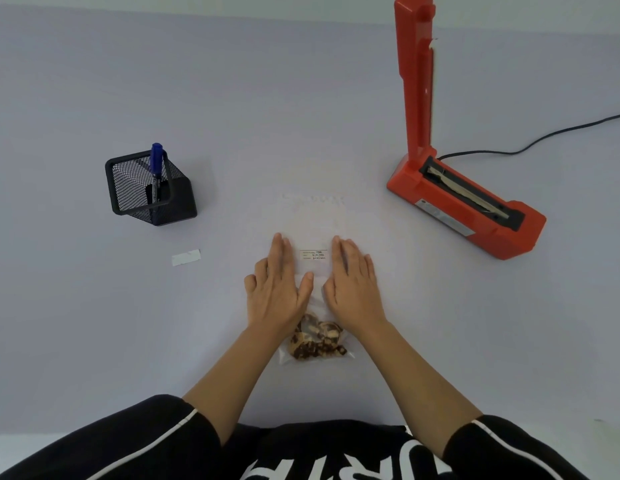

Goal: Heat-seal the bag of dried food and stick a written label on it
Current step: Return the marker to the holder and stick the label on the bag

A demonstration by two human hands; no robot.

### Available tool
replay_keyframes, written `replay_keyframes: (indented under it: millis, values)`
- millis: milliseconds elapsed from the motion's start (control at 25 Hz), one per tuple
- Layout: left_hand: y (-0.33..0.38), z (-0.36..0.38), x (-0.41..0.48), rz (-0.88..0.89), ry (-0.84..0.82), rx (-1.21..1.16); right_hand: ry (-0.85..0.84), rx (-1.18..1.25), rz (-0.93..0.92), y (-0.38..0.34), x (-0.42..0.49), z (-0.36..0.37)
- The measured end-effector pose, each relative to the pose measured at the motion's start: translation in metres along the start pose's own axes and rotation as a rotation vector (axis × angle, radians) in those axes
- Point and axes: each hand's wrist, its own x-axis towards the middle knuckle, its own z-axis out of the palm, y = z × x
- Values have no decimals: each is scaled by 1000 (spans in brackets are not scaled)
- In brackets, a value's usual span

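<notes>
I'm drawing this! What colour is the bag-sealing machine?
Orange-red heat sealer, clearest in the head view.

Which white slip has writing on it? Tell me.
The label on the bag, between left hand and right hand, carries lines of text. The strip lying alone to the left is blank.
</notes>
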Motion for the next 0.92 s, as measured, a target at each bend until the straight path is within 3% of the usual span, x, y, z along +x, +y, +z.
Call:
replay_keyframes:
  millis: [120, 240, 360, 440, 680, 920]
  values:
    - [0, -12, -3, 15, 85, -128, 39, 149, -15, -5, -2, -15]
    - [-7, -19, -7, -146, 126, -387, 155, 264, 62, -8, -16, -31]
    - [-5, -25, -7, -330, 102, -579, 3, 449, 326, -13, -47, -41]
    - [1, -28, -2, -403, 100, -662, -163, 486, 396, -18, -67, -37]
    - [6, -44, 24, -473, 55, -760, -200, 585, 390, -30, -62, -25]
    - [-7, -87, 88, -403, 118, -759, -115, 585, 335, -46, 3, -47]
